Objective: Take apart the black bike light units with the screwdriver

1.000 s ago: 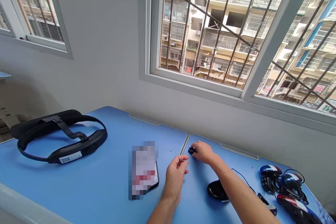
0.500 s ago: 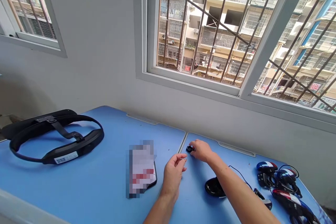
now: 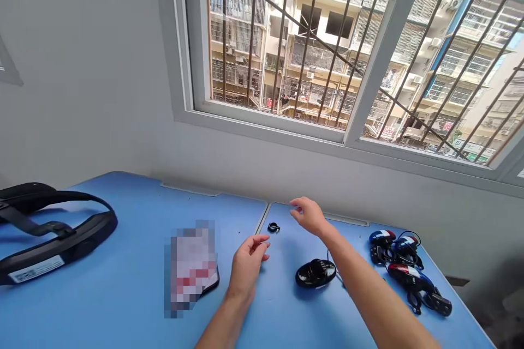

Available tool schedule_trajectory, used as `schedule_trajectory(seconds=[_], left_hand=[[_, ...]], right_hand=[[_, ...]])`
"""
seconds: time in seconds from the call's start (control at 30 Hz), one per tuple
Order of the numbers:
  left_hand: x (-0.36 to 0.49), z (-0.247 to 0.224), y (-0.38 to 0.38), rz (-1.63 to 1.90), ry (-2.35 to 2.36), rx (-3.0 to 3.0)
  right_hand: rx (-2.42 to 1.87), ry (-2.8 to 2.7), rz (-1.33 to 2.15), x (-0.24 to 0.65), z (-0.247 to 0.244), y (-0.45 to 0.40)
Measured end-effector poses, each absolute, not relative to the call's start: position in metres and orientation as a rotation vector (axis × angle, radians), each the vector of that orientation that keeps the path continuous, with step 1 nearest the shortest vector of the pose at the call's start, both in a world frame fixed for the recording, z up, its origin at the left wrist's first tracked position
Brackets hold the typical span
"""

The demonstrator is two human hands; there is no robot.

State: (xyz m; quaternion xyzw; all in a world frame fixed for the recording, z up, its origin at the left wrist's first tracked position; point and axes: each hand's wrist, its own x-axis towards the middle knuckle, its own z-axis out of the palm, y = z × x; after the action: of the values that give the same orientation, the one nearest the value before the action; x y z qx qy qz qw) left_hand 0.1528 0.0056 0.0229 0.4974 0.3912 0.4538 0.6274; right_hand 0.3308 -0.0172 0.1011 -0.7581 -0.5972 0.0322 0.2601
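- Small black ring-shaped clip [image 3: 273, 227] lies flat, long axis running left-right, on the blue table [image 3: 123, 289]
- Left hand [image 3: 246, 267] empty, loosely curled, just below it
- Right hand [image 3: 310, 216] released, empty, just to its right
- Barred window [image 3: 270, 49] beyond the table

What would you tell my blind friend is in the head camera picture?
A left hand and right hand, holding nothing, are over a blue table, on either side of a small black ring. A shiny black mouse and red, white and blue gadgets lie to the right. Behind is a barred window.
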Motion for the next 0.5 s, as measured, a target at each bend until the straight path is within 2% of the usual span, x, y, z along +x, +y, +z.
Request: schedule_trajectory(seconds=[0.23, 0.5], left_hand=[[0.154, 0.032, 0.001, 0.988, 0.849, 1.252], [0.157, 0.034, -0.012, 0.845, 0.724, 1.718]], right_hand=[[-1.813, -1.439, -0.064, 0.342, 0.104, -0.08], [-1.692, -1.217, -0.237, 0.352, 0.053, -0.161]])
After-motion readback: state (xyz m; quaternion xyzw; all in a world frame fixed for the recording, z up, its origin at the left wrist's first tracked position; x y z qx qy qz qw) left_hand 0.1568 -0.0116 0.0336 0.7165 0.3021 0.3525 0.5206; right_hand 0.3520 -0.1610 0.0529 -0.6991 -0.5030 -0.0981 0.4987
